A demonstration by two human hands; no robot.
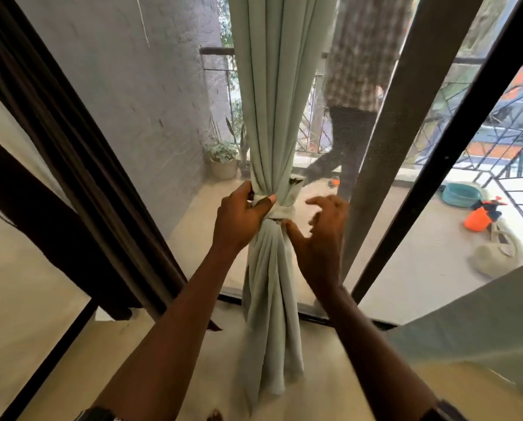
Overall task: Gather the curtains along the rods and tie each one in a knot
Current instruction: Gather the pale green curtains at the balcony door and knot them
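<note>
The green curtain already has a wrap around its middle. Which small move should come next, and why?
Probably the right hand should close on the wrap and pull it snug: that hand is open beside it, while the left hand grips the curtain there.

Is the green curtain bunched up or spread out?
Bunched up. A cloth wrap cinches the curtain where the left hand grips it.

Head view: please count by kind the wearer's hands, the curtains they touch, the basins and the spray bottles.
Hands: 2, left hand and right hand
Curtain: 1
Basin: 1
Spray bottle: 1
Total: 5
</note>
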